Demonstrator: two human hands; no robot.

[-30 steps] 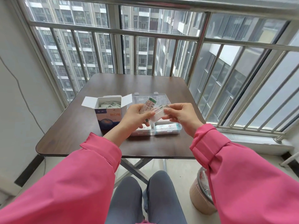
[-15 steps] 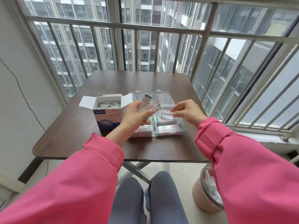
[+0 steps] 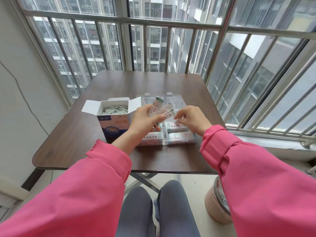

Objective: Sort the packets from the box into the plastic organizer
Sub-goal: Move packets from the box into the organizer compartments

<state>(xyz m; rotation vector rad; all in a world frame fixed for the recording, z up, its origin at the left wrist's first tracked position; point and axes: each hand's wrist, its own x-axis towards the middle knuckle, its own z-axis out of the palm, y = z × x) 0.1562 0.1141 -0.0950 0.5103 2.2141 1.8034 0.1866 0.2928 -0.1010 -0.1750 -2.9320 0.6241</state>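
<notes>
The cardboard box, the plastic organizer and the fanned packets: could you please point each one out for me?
cardboard box (image 3: 114,124): head view, on its printed front face.
plastic organizer (image 3: 181,140): head view, on its clear near wall, right side.
fanned packets (image 3: 168,109): head view, on the middle packet held in the left hand (image 3: 145,121).

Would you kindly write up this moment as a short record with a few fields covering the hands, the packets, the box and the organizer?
left hand: left hand holds a fan of packets above the organizer
right hand: right hand hovers beside the fan, fingers loosely curled, seemingly holding nothing
box: box stands open on the table, more packets inside
organizer: plastic organizer lies open right of the box, near compartments already hold packets
lid: clear lid folded back
</notes>
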